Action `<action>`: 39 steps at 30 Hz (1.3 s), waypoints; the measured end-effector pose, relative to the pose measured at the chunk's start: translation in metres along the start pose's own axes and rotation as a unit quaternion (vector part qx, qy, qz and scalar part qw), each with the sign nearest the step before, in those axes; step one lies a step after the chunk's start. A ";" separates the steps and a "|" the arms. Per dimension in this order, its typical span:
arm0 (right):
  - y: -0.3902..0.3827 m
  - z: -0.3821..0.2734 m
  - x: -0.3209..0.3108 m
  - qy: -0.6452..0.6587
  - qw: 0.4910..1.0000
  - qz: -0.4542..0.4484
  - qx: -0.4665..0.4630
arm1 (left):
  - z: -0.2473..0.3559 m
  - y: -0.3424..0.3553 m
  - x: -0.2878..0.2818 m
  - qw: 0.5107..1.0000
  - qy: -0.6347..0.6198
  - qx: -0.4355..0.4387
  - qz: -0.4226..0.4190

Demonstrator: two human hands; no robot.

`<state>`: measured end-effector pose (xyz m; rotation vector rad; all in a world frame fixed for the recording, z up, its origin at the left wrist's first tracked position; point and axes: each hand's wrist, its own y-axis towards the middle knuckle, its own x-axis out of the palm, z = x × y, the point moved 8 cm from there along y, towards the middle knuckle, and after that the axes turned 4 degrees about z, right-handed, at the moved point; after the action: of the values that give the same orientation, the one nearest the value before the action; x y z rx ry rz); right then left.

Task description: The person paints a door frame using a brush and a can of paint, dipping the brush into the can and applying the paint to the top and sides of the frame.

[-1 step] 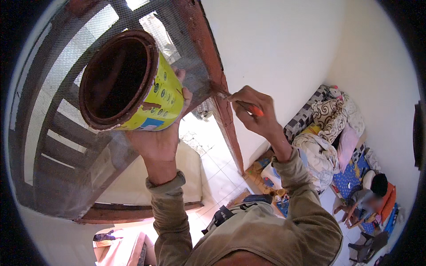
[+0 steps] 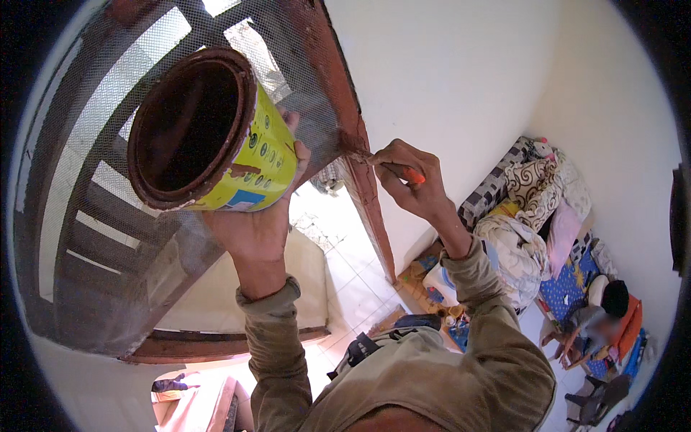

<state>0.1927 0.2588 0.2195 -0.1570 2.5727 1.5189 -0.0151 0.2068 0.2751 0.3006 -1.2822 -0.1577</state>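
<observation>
My left hand [image 2: 255,237] is wrapped round the side and underside of a yellow-green paint bucket [image 2: 270,162], held up and tilted. Dark brown paint coats its inside and rim, and a brown smear marks its label. In my right hand [image 2: 425,198], closed, is a paintbrush with an orange handle [image 2: 413,175]. Its bristle end [image 2: 354,150] points left and meets the reddish-brown wooden frame [image 2: 368,216] at the edge of the white wall. The bucket hides part of my left fingers.
Wire mesh [image 2: 108,317] over dark slats lies behind the bucket. A white wall [image 2: 446,79] stands to the right. Below it are piled bedding [image 2: 515,241] and a seated person [image 2: 594,327] at the lower right. A tiled floor [image 2: 353,277] shows beneath my arms.
</observation>
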 end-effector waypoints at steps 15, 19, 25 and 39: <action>0.007 -0.005 -0.003 0.003 0.999 0.039 -0.030 | 0.000 -0.003 -0.001 1.000 0.015 -0.005 0.006; 0.004 -0.004 -0.003 -0.016 0.998 0.053 -0.016 | 0.003 -0.003 -0.004 1.000 0.024 0.012 -0.004; -0.017 0.031 0.004 0.040 0.993 0.084 0.074 | 0.002 -0.002 -0.003 1.000 0.026 0.004 -0.015; 0.137 -0.046 -0.009 0.024 0.985 0.124 -0.119 | 0.006 -0.003 -0.002 0.996 0.048 0.021 -0.066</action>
<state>0.1751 0.2845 0.3614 0.1088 2.5155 1.9311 -0.0208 0.2040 0.2741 0.4235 -1.1725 -0.2266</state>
